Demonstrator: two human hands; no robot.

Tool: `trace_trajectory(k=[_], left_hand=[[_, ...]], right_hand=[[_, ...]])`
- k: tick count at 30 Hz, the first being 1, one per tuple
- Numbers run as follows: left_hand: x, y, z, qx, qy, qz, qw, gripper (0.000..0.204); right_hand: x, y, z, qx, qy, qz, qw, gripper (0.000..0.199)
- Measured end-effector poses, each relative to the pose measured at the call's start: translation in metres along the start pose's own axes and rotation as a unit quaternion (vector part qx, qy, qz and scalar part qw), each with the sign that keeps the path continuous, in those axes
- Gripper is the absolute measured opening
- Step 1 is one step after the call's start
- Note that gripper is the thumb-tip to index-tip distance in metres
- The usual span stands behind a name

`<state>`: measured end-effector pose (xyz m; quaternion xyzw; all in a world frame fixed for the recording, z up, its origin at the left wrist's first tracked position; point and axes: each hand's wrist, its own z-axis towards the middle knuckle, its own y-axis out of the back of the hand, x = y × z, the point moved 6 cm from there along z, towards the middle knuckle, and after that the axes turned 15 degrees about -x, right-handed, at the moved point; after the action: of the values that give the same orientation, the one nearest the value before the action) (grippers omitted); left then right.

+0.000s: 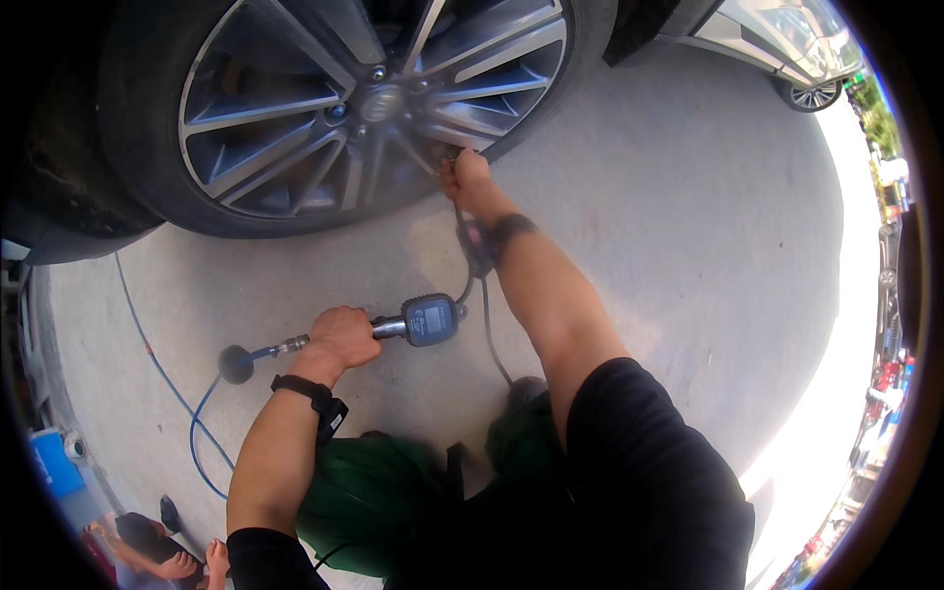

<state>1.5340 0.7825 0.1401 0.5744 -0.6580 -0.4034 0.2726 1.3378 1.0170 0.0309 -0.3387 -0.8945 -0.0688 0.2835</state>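
Pale grey concrete ground (pixel 708 226) fills most of what I see from my distant place, and sunlight falls strongly at its right side. Above this ground, near the middle, is the tyre gauge with a dark square head, a small grey screen and a shiny metal handle (pixel 430 320). My left hand (pixel 344 336) is closed firmly around this handle, and the screen faces upward. My right hand (pixel 467 179) is reached forward to the lower right edge of the wheel; its fingers are bent and close together, but I cannot tell what is between them. One thin dark hose (pixel 464 288) rises from the gauge head toward the right wrist, where it is partly hidden. Behind the left hand, a metal coupling (pixel 292 344) joins a thin blue hose (pixel 157 359), which passes beside a round dark piece (pixel 235 364) and curves over the ground. The large wheel with silver and black spokes (pixel 382 101) stands upright within its black tyre (pixel 138 147). Farther away, I notice a light-coloured car (pixel 777 39) at upper right and another person (pixel 143 536) at lower left.
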Motion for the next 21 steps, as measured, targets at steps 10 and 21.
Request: trace_trajectory(k=[10,21], left_hand=[[-0.013,0.003,0.0,0.003,-0.041,0.004,0.999,0.032],[-0.002,-0.004,0.0,-0.025,-0.039,-0.041,0.998,0.031]], right_hand=[[0.014,0.027,-0.049,0.144,0.163,-0.178,0.96,0.037],[0.009,0.007,0.007,0.047,0.436,-0.248,0.864,0.034]])
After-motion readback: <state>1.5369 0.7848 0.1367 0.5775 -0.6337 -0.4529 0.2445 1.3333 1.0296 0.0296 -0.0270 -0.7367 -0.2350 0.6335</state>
